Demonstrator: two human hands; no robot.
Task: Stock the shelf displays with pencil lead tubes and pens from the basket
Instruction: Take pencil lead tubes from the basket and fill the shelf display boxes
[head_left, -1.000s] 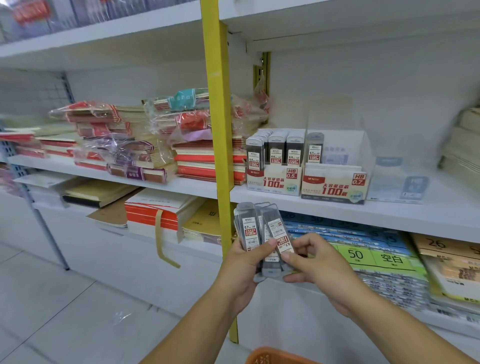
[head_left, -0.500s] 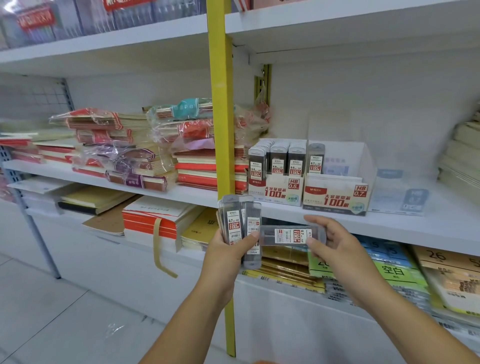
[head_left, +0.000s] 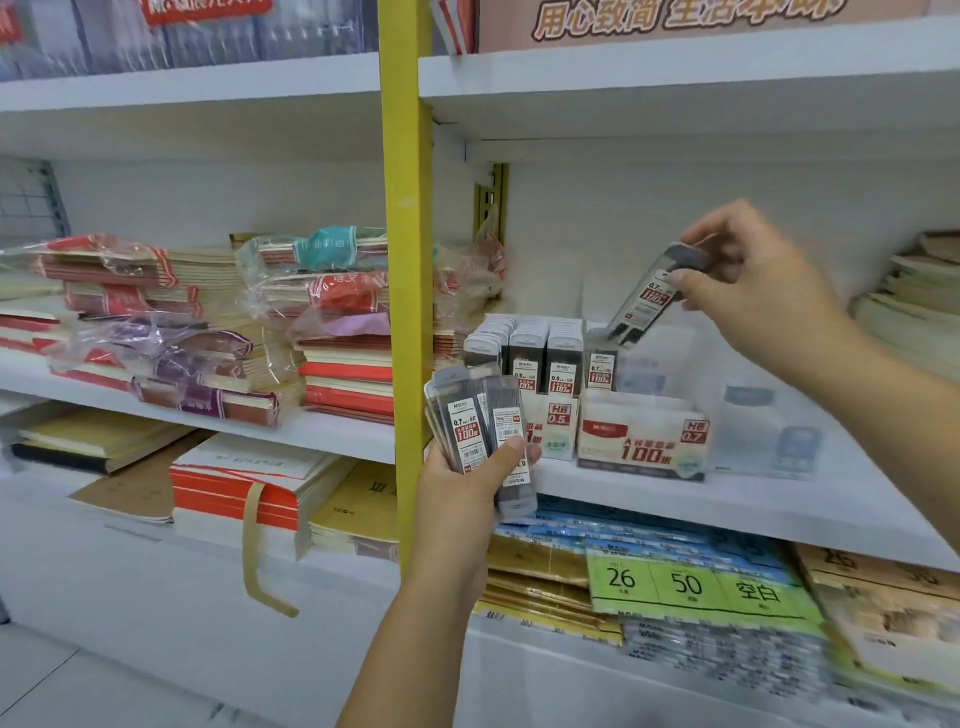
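right hand (head_left: 753, 280): up from beside the bundle half a second ago, now over the 0.7 box (head_left: 644, 441), pinching one lead tube (head_left: 649, 296) by its cap, tilted, lower end just above the box.
left hand (head_left: 467, 488): grips the bundle of tubes (head_left: 478, 426) in front of the shelf (head_left: 675, 499) edge.
0.5 box (head_left: 550, 426): looks full.
0.7 box: one tube standing, mostly bare.
progress: early; the bundle is left to place, no pens seen.
basket: not in view.

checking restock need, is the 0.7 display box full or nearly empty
Nearly empty: the 0.7 display box shows just one upright tube, at its left.
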